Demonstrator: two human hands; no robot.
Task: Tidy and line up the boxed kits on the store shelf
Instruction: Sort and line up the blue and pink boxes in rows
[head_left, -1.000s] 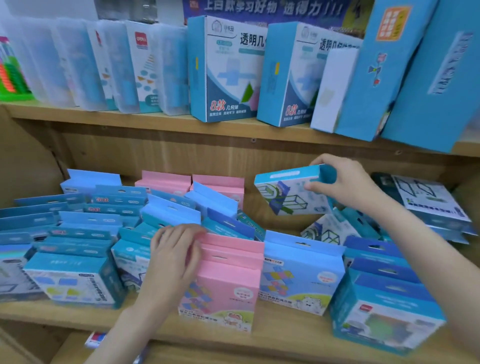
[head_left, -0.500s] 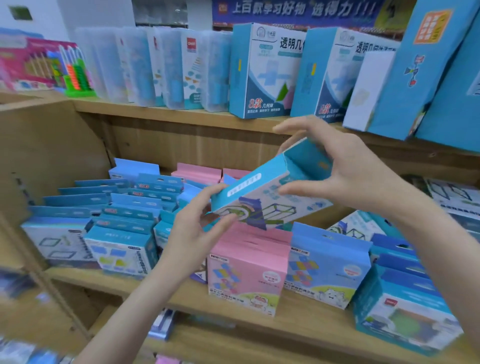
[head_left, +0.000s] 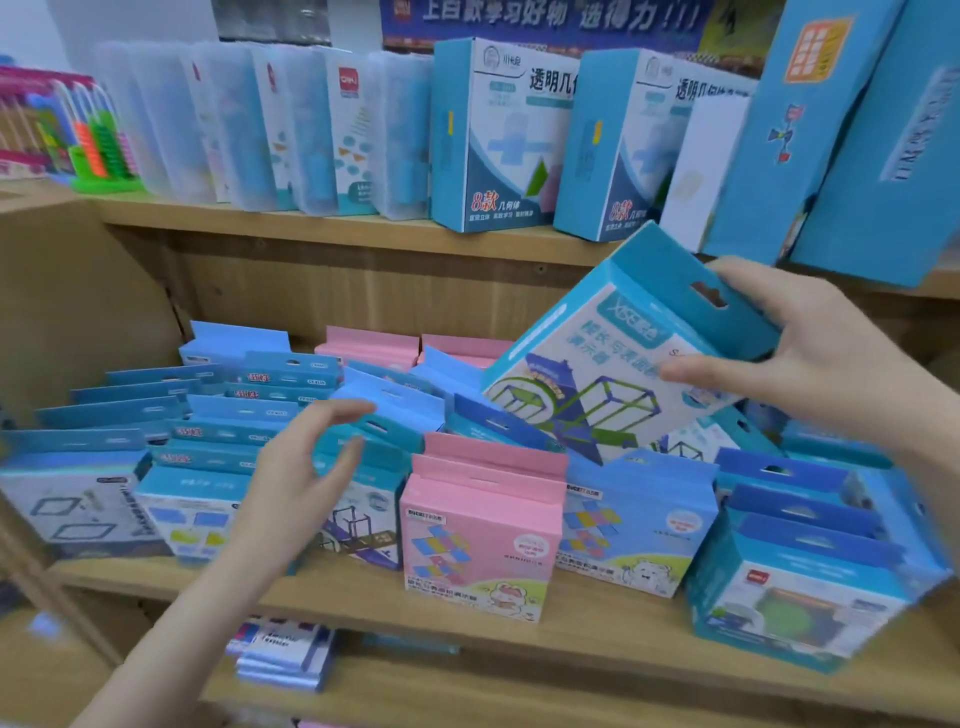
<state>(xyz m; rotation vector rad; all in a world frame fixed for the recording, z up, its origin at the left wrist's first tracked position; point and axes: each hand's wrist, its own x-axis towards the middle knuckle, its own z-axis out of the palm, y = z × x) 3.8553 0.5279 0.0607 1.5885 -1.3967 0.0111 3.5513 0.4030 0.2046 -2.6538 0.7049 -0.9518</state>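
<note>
1. The right hand (head_left: 810, 353) is gripping a teal boxed kit (head_left: 618, 364), fingers along its hang-tab end and thumb across the printed front. The box is tilting in the air above the middle shelf (head_left: 571, 613), clear of the rows, most likely so that it can be turned and dropped into a gap.

2. The left hand (head_left: 296, 488) is hovering with fingers spread and holding nothing, just above a teal box with a cube-frame print (head_left: 363, 519) in the front row. It seems to be readying to part or steady the boxes there, making room for the lifted one.

3. The pink kit (head_left: 478, 540) is standing upright at the shelf's front edge, with a blue cartoon-printed kit (head_left: 634, 535) just beside it on the right. These two are facing outward fairly squarely.

4. Behind them, the blue boxes are leaning at mixed angles and overlapping, so the rows are looking unfinished.

5. At the right end, a teal box with a green print (head_left: 800, 603) is jutting past the shelf's front edge and tipping, which may let it slide off.
</note>
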